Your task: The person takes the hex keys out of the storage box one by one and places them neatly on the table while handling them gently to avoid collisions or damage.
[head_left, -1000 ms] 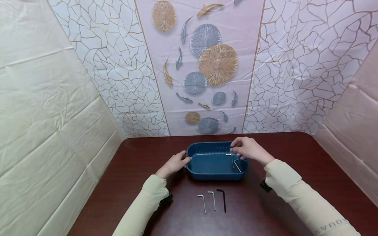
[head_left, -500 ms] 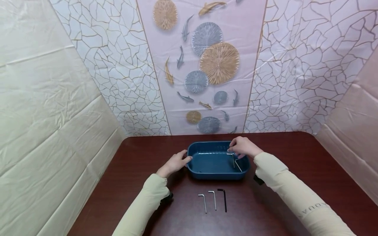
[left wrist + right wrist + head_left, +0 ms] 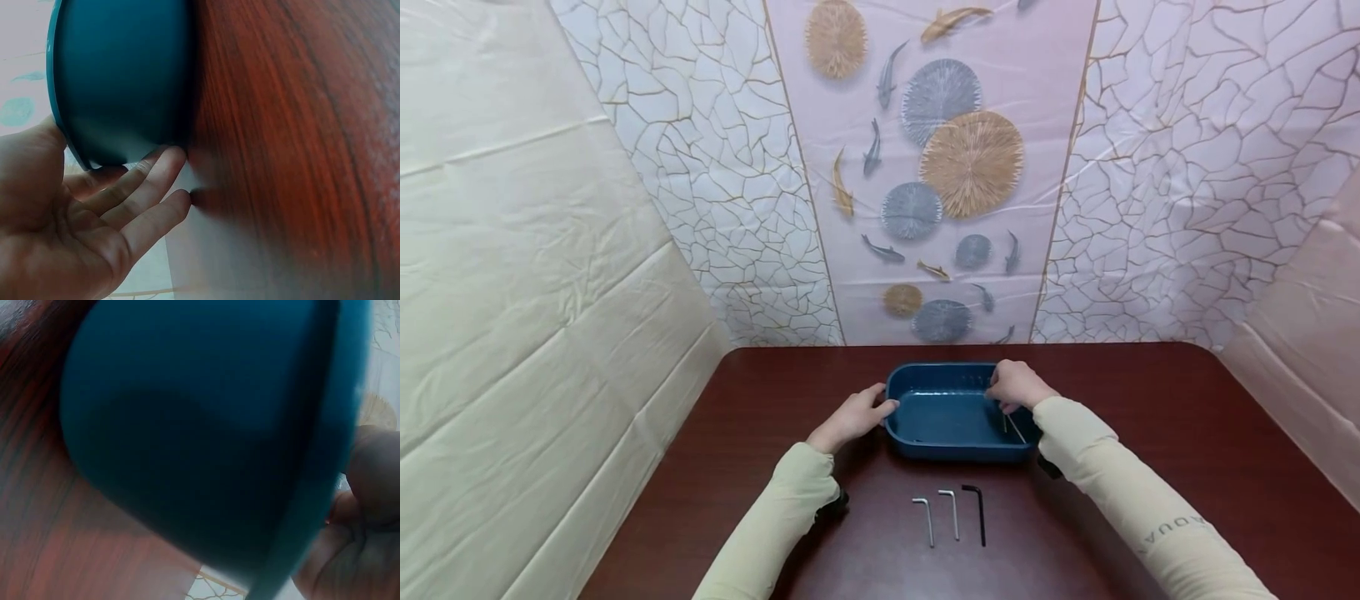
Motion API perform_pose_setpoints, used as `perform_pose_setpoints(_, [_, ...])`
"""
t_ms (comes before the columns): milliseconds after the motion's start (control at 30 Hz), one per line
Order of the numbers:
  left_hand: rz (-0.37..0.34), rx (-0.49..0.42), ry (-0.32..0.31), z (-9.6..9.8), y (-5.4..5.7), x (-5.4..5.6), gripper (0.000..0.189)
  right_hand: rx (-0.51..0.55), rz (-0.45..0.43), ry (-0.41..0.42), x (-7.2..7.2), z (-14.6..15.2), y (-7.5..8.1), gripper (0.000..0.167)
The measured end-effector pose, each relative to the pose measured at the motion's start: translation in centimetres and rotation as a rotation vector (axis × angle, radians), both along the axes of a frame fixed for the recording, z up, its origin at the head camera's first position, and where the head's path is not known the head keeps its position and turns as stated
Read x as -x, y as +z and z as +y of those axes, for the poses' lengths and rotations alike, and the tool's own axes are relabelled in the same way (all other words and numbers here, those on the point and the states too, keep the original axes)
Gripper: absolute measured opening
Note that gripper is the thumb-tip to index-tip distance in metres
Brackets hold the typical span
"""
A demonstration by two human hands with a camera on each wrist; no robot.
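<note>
A blue rectangular tray (image 3: 947, 421) stands on the table. My left hand (image 3: 852, 417) grips its left end, thumb over the rim and fingers against the outer wall; the left wrist view shows these fingers (image 3: 153, 219) beside the tray wall. Over the right end, my right hand (image 3: 1017, 385) reaches down inside with fingers bent, right at the silver hex keys (image 3: 1017, 429) lying there. The hand covers their upper ends, and I cannot tell whether it pinches one. In the right wrist view the tray wall (image 3: 181, 425) hides most of the fingers.
In front of the tray, two silver hex keys (image 3: 929, 525) and a black hex key (image 3: 981, 517) lie in a row on the dark red-brown table (image 3: 820, 550). A patterned cloth (image 3: 925, 275) hangs behind the table's back edge.
My right hand has moved down and inward, from the tray's back right rim to the hex keys inside. The left hand keeps its hold on the tray; the head view has shifted slightly.
</note>
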State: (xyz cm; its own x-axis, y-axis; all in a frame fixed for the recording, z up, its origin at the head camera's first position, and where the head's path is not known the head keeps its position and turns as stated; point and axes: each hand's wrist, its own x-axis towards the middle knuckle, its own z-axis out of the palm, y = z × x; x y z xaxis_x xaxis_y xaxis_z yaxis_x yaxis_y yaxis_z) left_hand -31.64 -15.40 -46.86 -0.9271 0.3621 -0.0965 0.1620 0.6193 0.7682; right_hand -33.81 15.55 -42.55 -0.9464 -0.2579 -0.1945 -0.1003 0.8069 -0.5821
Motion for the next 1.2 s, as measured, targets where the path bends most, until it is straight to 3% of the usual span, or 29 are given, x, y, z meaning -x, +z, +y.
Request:
perform_pose_setpoints(133, [0.010, -0.001, 0.000, 0.1, -0.2, 0.1, 0.057, -0.035, 0.014, -0.028, 0.5, 0.0, -0.5, 0.021])
perform_pose_setpoints(300, [0.016, 0.001, -0.003, 0.2, -0.1, 0.1, 0.054, -0.002, -0.078, -0.040, 0.9, 0.1, -0.9, 0.008])
perform_pose_setpoints(433, [0.012, 0.007, -0.002, 0.2, -0.1, 0.1, 0.053, 0.026, -0.104, -0.041, 0.9, 0.2, -1.2, 0.010])
perform_pose_setpoints(800, [0.012, 0.003, -0.008, 0.1, 0.0, 0.0, 0.050, -0.016, -0.078, -0.051, 0.7, -0.2, -1.7, 0.046])
perform_pose_setpoints(900, [0.013, 0.003, -0.008, 0.1, 0.0, 0.1, 0.048, -0.045, -0.068, -0.033, 0.7, -0.4, -1.8, 0.036])
perform_pose_setpoints(1000, [0.010, 0.006, -0.008, 0.3, 0.1, 0.0, 0.044, -0.090, -0.052, -0.010, 0.7, -0.5, -2.1, 0.010])
perform_pose_setpoints(1100, [0.006, 0.009, -0.004, 0.3, 0.1, 0.0, 0.042, -0.108, -0.039, 0.009, 0.6, -0.7, -2.4, 0.033])
perform_pose_setpoints(1200, [-0.002, 0.012, 0.001, 0.4, 0.1, -0.1, 0.043, -0.099, -0.030, 0.027, 0.3, -0.9, -2.6, 0.041])
